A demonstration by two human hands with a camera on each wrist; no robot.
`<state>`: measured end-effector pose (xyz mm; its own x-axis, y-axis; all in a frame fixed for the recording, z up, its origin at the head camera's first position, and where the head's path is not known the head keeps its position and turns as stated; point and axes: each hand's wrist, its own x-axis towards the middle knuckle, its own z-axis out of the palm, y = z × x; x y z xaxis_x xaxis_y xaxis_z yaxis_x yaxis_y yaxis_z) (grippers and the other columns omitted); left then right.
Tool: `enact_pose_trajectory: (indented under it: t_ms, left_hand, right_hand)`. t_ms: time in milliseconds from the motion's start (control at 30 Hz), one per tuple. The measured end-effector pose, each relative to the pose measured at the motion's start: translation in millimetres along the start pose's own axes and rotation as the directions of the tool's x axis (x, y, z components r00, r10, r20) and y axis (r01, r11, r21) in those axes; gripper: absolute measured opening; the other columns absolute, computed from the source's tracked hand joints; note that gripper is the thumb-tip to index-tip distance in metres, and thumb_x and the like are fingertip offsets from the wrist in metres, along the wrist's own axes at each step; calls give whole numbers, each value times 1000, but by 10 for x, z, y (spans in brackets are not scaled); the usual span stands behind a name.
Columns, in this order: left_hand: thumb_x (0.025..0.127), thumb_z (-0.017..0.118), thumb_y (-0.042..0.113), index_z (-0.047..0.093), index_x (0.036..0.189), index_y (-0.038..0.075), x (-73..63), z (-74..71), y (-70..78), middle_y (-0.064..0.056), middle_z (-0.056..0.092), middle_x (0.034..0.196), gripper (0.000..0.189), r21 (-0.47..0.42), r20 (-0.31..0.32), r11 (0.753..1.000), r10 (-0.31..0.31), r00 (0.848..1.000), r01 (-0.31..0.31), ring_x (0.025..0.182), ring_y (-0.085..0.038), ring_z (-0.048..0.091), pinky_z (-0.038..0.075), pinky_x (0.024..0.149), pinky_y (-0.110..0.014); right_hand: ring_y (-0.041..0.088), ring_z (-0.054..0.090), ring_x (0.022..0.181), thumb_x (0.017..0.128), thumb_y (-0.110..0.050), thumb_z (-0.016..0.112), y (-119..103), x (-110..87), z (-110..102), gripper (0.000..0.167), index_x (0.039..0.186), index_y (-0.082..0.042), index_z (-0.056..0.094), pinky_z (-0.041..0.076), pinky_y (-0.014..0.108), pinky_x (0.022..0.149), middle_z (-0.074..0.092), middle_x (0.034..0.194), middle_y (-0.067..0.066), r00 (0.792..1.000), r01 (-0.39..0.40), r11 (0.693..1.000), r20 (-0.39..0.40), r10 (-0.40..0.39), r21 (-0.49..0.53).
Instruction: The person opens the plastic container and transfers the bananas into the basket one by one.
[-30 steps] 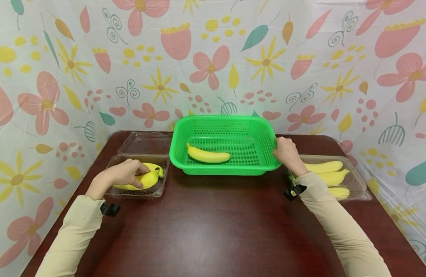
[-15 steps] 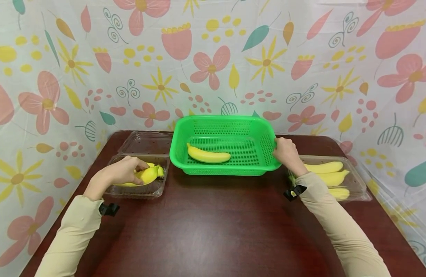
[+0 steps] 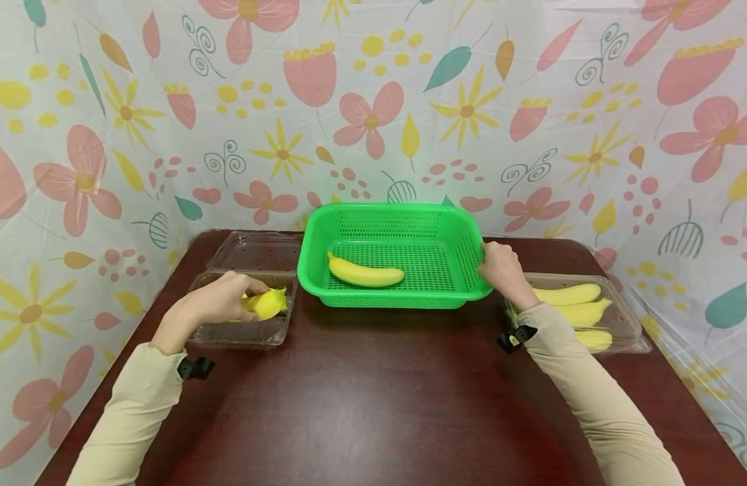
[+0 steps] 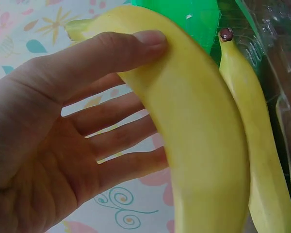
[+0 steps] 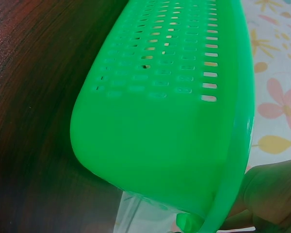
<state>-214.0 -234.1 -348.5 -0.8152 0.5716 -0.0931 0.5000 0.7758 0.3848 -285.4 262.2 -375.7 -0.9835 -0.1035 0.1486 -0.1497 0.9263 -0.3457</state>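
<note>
My left hand (image 3: 224, 299) pinches a yellow banana (image 3: 267, 305) above the clear plastic box (image 3: 252, 336) on the left. In the left wrist view the thumb lies across the near side of that banana (image 4: 203, 145), with the fingers behind it. A second banana (image 4: 254, 116) shows just beyond it there. My right hand (image 3: 504, 270) grips the right rim of the green basket (image 3: 404, 297); in the right wrist view its fingers (image 5: 274, 194) are at the rim, partly cut off by the frame edge. Inside the basket lies one banana (image 3: 366, 275), toward the left.
On the right, partly behind the right forearm, stands another clear box (image 3: 633, 324) with several bananas (image 3: 583, 312). The left box's lid (image 3: 258, 250) is folded back toward the floral curtain (image 3: 373, 169). Everything stands on a dark red-brown table (image 3: 373, 391).
The left hand has lifted the banana from the left box, shifting it slightly up and turning its stem end toward the basket. The right hand stays at the basket rim.
</note>
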Motion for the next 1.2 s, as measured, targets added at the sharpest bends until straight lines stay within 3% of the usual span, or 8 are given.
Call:
enact_pose_trajectory:
  t_ms: [267,600,667,767,800,867,967,1200]
  left_hand:
    - [75,78,4,71,107,3,34,-16,-4,-5,71,96,32,1,-46,999,45,998,-45,75,-14,54,45,66,-28]
    - [74,79,3,71,108,5,106,-21,80,-4,71,96,35,27,-120,994,106,987,-103,76,-14,57,48,67,-29]
    - [74,79,3,71,109,5,116,-25,94,-5,71,97,36,40,-135,993,117,984,-112,77,-14,57,48,68,-29]
    - [74,79,3,70,110,3,128,-27,107,-6,72,99,37,53,-143,990,136,980,-129,77,-14,58,48,68,-30]
    - [74,79,3,70,111,3,130,-27,114,-7,72,100,38,55,-144,990,139,980,-132,78,-14,59,48,68,-30]
    - [74,79,3,70,112,1,139,-28,125,-9,72,102,39,59,-150,988,151,977,-144,80,-15,61,49,69,-31]
    - [73,80,3,70,113,1,147,-26,144,-11,72,103,42,68,-167,986,164,972,-154,83,-18,63,50,71,-32]
    - [71,82,3,69,112,1,177,-35,183,-11,71,103,43,96,-216,977,206,954,-190,85,-21,63,52,72,-35]
  right_hand:
    - [20,28,55,78,8,41,20,7,4,19,69,-8,38,25,30,46,26,61,3,1000,-7,1000,14,7,-2]
    - [18,25,54,78,9,41,17,6,19,19,69,-8,37,22,30,47,24,61,2,1000,9,1000,-1,-9,4]
    - [17,24,54,78,9,42,17,-1,19,13,74,-1,50,22,30,47,29,61,5,1000,10,1000,-3,-10,8]
    - [16,22,52,78,9,41,15,-17,12,32,102,10,63,21,29,46,35,61,9,1000,8,1000,7,-8,20]
    - [15,20,52,79,10,41,15,-20,10,32,103,10,62,20,28,46,34,60,9,1000,8,1000,10,-8,21]
    - [14,18,52,79,10,40,18,-27,8,27,96,8,62,19,28,46,31,59,6,1000,9,1000,15,-9,23]
    - [14,18,53,80,10,40,20,-27,9,17,75,-5,45,19,27,46,21,60,0,1000,13,1000,12,-13,14]
    - [15,19,53,79,10,41,17,-20,8,25,69,-11,35,19,28,47,18,61,-1,999,30,1000,-11,-30,5]
